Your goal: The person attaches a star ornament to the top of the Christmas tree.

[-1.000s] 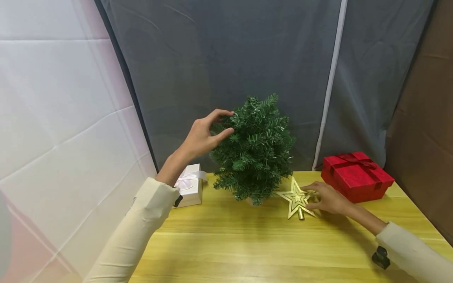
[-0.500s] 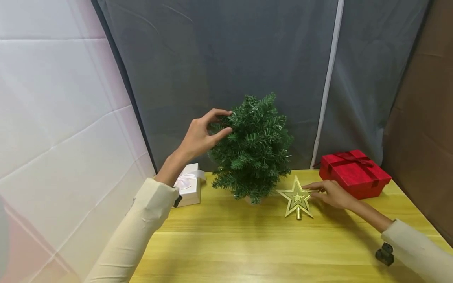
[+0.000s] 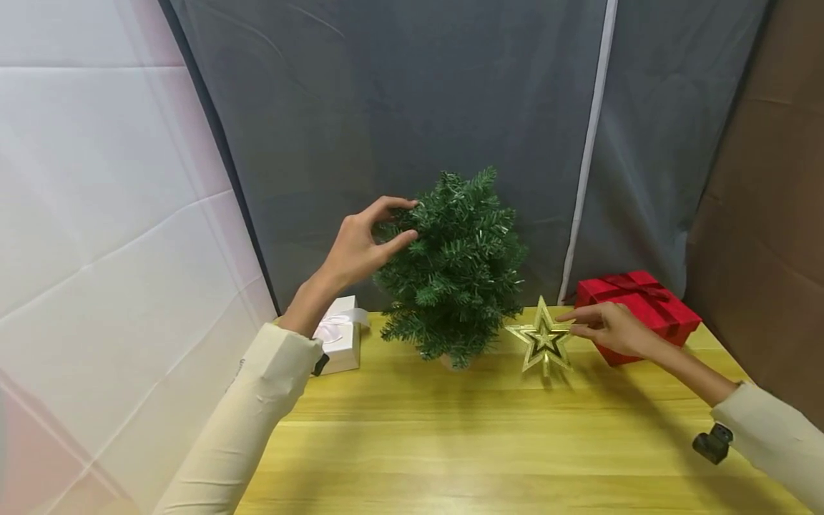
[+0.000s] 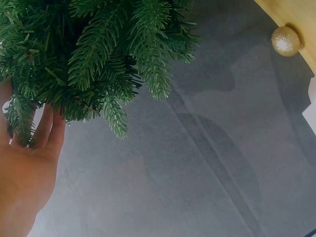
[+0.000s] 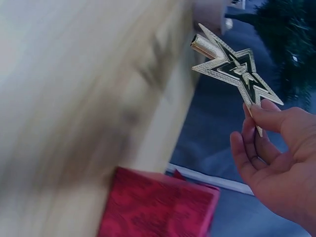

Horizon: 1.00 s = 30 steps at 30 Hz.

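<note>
A small artificial Christmas tree [image 3: 453,279], green and bushy, stands upright on the table. At its upper left side my left hand [image 3: 360,247] touches the branches, thumb and fingers spread apart with sprigs between them. In the left wrist view some fingertips are hidden in the needles [image 4: 103,54]. To the right of the tree, a gold star tree topper [image 3: 543,334] is held up off the table, its tube [image 5: 207,47] at the lower end. My right hand [image 3: 611,329] pinches one point of it between thumb and fingers.
A red gift box [image 3: 640,304] with a dark ribbon sits behind the right hand. At the left, a white gift box [image 3: 344,343] with a pale bow is partly hidden by the left arm. A gold ball [image 4: 285,41] shows in the left wrist view. Grey cloth [image 3: 476,86] hangs behind.
My right hand has taken hold of the star by its right point and raised it from the table. The left hand keeps its place at the tree. The head view has shifted slightly.
</note>
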Motion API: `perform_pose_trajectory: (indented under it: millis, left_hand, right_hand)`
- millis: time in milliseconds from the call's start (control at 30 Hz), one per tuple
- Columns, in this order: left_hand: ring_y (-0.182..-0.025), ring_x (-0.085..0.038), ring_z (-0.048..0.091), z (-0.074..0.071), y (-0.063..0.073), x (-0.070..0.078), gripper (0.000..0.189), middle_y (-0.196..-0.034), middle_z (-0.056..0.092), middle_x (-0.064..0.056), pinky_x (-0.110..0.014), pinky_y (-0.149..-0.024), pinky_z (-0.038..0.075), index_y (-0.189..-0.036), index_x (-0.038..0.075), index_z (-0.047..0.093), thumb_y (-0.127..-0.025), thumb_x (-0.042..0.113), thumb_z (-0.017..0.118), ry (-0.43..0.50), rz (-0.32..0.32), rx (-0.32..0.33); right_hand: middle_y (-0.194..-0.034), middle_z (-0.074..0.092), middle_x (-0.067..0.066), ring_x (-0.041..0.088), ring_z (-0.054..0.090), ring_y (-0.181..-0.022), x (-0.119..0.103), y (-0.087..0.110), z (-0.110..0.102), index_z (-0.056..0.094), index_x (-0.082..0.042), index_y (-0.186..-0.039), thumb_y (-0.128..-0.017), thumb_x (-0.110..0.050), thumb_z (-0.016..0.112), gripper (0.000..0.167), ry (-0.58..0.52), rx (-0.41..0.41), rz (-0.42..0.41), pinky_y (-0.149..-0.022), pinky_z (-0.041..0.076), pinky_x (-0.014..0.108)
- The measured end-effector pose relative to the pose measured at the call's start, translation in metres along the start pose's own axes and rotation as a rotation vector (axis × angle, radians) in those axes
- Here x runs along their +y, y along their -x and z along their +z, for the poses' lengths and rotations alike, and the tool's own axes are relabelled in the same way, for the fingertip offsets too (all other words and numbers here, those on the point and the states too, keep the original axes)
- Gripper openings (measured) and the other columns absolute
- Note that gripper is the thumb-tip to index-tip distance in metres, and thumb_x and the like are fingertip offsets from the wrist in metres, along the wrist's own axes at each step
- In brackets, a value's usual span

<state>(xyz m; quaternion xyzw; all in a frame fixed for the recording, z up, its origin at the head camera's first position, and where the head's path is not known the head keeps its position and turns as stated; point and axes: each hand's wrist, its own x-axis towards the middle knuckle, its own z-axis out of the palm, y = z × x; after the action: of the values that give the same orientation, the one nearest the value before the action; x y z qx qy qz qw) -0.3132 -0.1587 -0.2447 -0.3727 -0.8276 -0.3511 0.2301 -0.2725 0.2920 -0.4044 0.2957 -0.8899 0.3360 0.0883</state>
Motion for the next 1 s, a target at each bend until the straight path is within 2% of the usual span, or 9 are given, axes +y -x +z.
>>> perform_pose_trajectory:
  millis: [33, 100, 200, 300, 433, 533, 633, 833, 1000]
  left_hand:
    - [-0.120, -0.020, 0.064, 0.000, 0.000, 0.000, 0.045, -0.140, 0.066, 0.001, -0.046, -0.100, 0.053, -0.140, 0.020, 0.063, -0.098, 0.025, 0.076, -0.001, -0.003, -0.002]
    - [-0.120, -0.019, 0.064, 0.000, -0.001, 0.000, 0.045, -0.141, 0.065, 0.002, -0.045, -0.099, 0.053, -0.141, 0.020, 0.063, -0.098, 0.026, 0.076, -0.002, -0.007, -0.007]
    - [-0.119, -0.019, 0.064, 0.000, -0.001, 0.000, 0.045, -0.141, 0.065, 0.002, -0.044, -0.098, 0.054, -0.141, 0.020, 0.062, -0.098, 0.026, 0.076, -0.002, -0.011, -0.013]
    - [-0.119, -0.018, 0.064, 0.001, -0.001, 0.000, 0.045, -0.141, 0.065, 0.003, -0.043, -0.097, 0.054, -0.141, 0.020, 0.062, -0.098, 0.026, 0.076, -0.004, -0.012, -0.016]
    - [-0.120, -0.019, 0.063, 0.002, -0.001, 0.000, 0.046, -0.141, 0.065, 0.003, -0.044, -0.098, 0.053, -0.141, 0.021, 0.062, -0.098, 0.027, 0.076, -0.006, -0.011, -0.016]
    - [-0.121, -0.020, 0.063, 0.002, -0.001, 0.000, 0.046, -0.141, 0.065, 0.002, -0.045, -0.099, 0.053, -0.141, 0.021, 0.062, -0.098, 0.027, 0.076, -0.005, -0.009, -0.014]
    - [-0.121, -0.020, 0.062, 0.001, 0.000, 0.000, 0.046, -0.141, 0.065, 0.002, -0.045, -0.098, 0.053, -0.141, 0.021, 0.062, -0.098, 0.026, 0.076, -0.005, -0.010, -0.014]
    - [-0.121, -0.019, 0.062, 0.000, 0.001, 0.001, 0.046, -0.141, 0.065, 0.003, -0.043, -0.097, 0.054, -0.141, 0.021, 0.062, -0.098, 0.026, 0.076, -0.002, -0.011, -0.010]
    - [-0.121, -0.019, 0.062, -0.001, 0.002, 0.002, 0.045, -0.142, 0.064, 0.004, -0.043, -0.096, 0.054, -0.141, 0.021, 0.063, -0.098, 0.026, 0.076, -0.006, -0.014, -0.008]
  right_hand:
    - [-0.101, 0.079, 0.012, 0.005, 0.072, -0.079, -0.002, -0.001, -0.005, 0.078, -0.003, -0.118, -0.091, 0.001, 0.078, 0.028, 0.001, 0.002, 0.005, -0.060, 0.050, 0.022]
    - [-0.103, 0.079, 0.010, 0.001, 0.066, -0.071, -0.007, -0.003, -0.016, 0.079, -0.005, -0.118, -0.090, 0.000, 0.078, 0.028, 0.009, 0.003, 0.025, -0.057, 0.048, 0.022]
    - [-0.095, 0.077, 0.005, 0.000, 0.049, -0.057, -0.012, -0.005, -0.032, 0.080, -0.007, -0.118, -0.091, 0.000, 0.078, 0.028, 0.014, -0.006, 0.042, -0.050, 0.041, 0.022]
    - [-0.095, 0.078, 0.007, -0.003, 0.054, -0.060, -0.017, -0.007, -0.048, 0.080, -0.009, -0.118, -0.092, -0.002, 0.077, 0.027, 0.048, -0.003, 0.052, -0.050, 0.041, 0.022]
    - [-0.109, 0.078, 0.014, -0.001, 0.067, -0.076, -0.025, -0.010, -0.067, 0.079, -0.009, -0.120, -0.093, -0.003, 0.077, 0.027, 0.093, 0.013, 0.072, -0.050, 0.040, 0.023]
    - [-0.106, 0.079, 0.014, 0.002, 0.065, -0.072, -0.031, -0.014, -0.080, 0.079, -0.009, -0.121, -0.094, -0.004, 0.077, 0.028, 0.113, 0.016, 0.096, -0.046, 0.034, 0.025]
    - [-0.104, 0.079, 0.012, 0.001, 0.066, -0.073, -0.037, -0.019, -0.090, 0.079, -0.009, -0.121, -0.094, -0.005, 0.076, 0.027, 0.151, 0.025, 0.109, -0.048, 0.035, 0.025]
    - [-0.099, 0.080, 0.009, 0.007, 0.056, -0.059, -0.047, -0.029, -0.109, 0.079, -0.011, -0.121, -0.096, -0.006, 0.075, 0.026, 0.194, 0.044, 0.178, -0.046, 0.028, 0.025]
    - [-0.102, 0.079, 0.013, 0.010, 0.057, -0.060, -0.055, -0.035, -0.122, 0.078, -0.010, -0.122, -0.097, -0.005, 0.073, 0.026, 0.223, 0.062, 0.163, -0.045, 0.026, 0.026]
